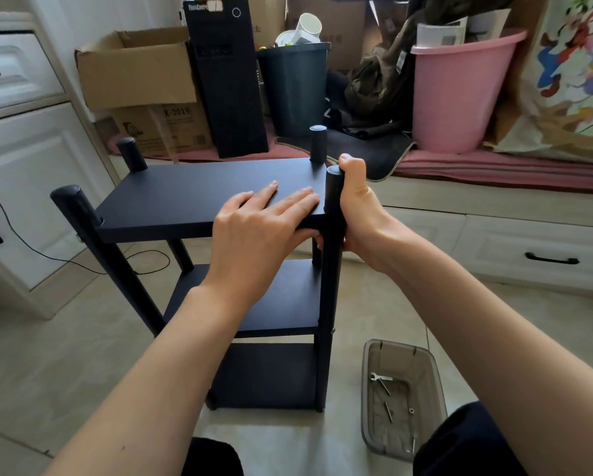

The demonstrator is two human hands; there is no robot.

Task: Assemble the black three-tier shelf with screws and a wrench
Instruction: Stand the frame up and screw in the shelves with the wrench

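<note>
Head view shows us kneeling over the black three-tier shelf (212, 197), which stands upright on the tiled floor (64, 355) with all three boards already seated between its four posts. Our right hand (356, 207) is curled around the near right post (332, 269), thumb up by the post's cap and fingers wrapped behind it at the level of the top board. Our left hand (264, 221) lies mostly flat on the top board's near right corner, fingers straight on the surface and the thumb hooked under the front edge, touching the same post. The post's long axis runs vertically, from our grip straight down to the floor, and the joint in question sits right between the two hands. We judge this corner is being squared up for a fastener. The screws (387, 412) and the small wrench (379, 377) lie in the clear plastic tray (369, 400) on the floor, below and to the right of the shelf, just beside our right knee. That puts the hardware nearer our right hand, so the left would best hold the board while the right lets go and reaches down.
</note>
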